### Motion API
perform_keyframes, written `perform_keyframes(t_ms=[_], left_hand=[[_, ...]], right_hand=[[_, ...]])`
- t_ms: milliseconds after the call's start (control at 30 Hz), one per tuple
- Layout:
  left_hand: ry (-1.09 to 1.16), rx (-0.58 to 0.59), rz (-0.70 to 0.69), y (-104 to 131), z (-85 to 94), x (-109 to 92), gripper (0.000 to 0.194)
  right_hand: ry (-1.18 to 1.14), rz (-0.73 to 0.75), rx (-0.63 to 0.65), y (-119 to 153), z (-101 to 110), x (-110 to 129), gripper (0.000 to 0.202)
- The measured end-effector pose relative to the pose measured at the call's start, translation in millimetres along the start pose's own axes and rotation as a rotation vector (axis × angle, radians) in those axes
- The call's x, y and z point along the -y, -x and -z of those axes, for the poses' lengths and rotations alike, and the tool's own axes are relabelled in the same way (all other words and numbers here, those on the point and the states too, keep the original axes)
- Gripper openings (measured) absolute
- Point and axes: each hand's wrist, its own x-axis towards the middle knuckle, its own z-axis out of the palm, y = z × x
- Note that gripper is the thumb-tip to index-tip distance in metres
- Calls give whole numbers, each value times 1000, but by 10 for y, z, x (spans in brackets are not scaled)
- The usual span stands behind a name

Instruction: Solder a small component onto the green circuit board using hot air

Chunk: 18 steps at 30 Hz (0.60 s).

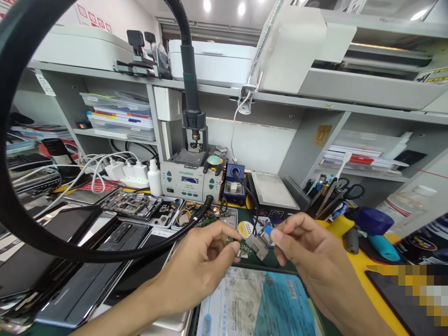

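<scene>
My left hand (206,261) is closed in a pinch on a small green circuit board (244,249), whose far side is partly hidden by my fingers. Facing it, my right hand (306,245) pinches a small part with a blue end (268,230). Between the two hands shows a grey metal piece (258,247); I cannot tell whether it is joined to the blue-ended part. Below both hands lies a worn blue and white mat (245,303). Behind the fingers is a round yellow and white label (245,229).
A thick black hose (115,254) loops across the left side from the hot-air station (189,179). Phones (101,270) crowd the left bench. Opened phone boards (131,204) lie behind them. At right stand tools (324,193), a yellow-handled item (341,227) and a dark tablet-like slab (402,294).
</scene>
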Motion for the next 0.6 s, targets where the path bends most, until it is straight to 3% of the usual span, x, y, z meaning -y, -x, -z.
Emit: perform_keyframes(t_ms=[233,433,600], left_hand=[[-84,2,-15,-3,12,14,24],[-163,-82,-12,-43,110,38,26],[-193,-65,-12,-68,141,48,28]], right_hand=[[50,34,14,-7,-17,-9,26],[293,200,-40,-9,28,94,18],[556,150,194,-5,87,163,10]])
